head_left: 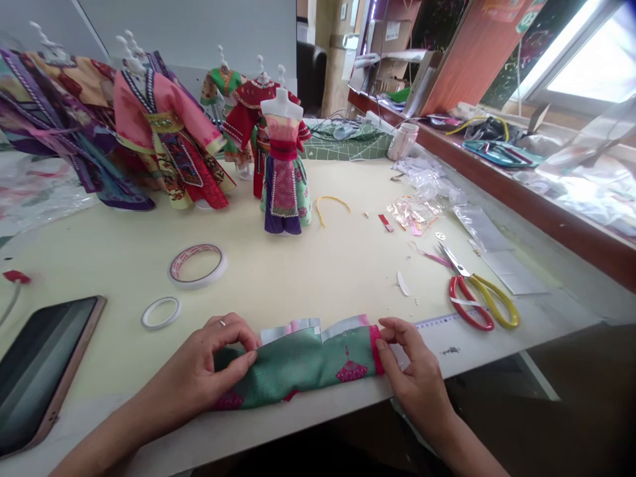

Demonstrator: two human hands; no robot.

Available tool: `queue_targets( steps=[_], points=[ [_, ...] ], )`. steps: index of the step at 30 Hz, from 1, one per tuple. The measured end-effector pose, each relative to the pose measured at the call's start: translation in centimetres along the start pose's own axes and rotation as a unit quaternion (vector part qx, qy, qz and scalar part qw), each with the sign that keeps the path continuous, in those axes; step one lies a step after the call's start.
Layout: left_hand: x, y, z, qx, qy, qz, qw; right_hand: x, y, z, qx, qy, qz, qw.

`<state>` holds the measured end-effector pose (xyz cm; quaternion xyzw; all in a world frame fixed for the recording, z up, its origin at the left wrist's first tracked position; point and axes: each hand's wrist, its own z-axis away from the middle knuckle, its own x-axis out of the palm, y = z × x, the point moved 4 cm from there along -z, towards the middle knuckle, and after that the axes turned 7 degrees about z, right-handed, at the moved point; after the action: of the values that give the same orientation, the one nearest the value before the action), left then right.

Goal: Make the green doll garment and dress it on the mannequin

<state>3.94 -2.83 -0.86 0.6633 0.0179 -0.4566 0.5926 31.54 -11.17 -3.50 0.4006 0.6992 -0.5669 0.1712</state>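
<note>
A piece of green fabric point(303, 364) with a magenta motif and a magenta band at its right end lies along the table's front edge. Pale strips point(345, 326) show along its upper edge. Thumb and fingers of my left hand point(211, 351), with a ring on one finger, pinch the fabric's upper left part. My right hand point(412, 358) pinches the magenta band at the right end between thumb and fingers. Beside that hand, a ruler point(442, 322) lies partly covered.
Red-and-yellow-handled scissors point(470, 285) lie open at right. Two tape rolls, a large one point(223, 268) and a small one point(161, 313), lie left of centre. A phone point(47, 364) is at far left. Dressed mannequins point(283, 159) stand at the back; plastic bags point(417, 212) lie back right.
</note>
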Motion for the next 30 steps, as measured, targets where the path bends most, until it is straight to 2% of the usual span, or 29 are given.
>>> queue_targets(
  steps=[7,13,24,30],
  points=[
    [0.37,-0.49,-0.26,0.068,0.063,-0.117,0.989,0.53,-0.72,-0.46,-0.056,0.027,0.098,0.993],
    [0.46,-0.27,-0.4,0.125,0.079,-0.182,0.972,0.94,-0.78,-0.7,-0.073,0.031,0.12,0.989],
    [0.88,-0.2,-0.72,0.109,0.07,-0.198,0.972,0.97,-0.8,-0.81,-0.061,0.052,0.139,0.987],
    [0.89,-0.63,-0.83,0.112,0.082,-0.195,0.971,1.01,-0.86,-0.86,-0.053,0.062,0.149,0.985]
  ],
)
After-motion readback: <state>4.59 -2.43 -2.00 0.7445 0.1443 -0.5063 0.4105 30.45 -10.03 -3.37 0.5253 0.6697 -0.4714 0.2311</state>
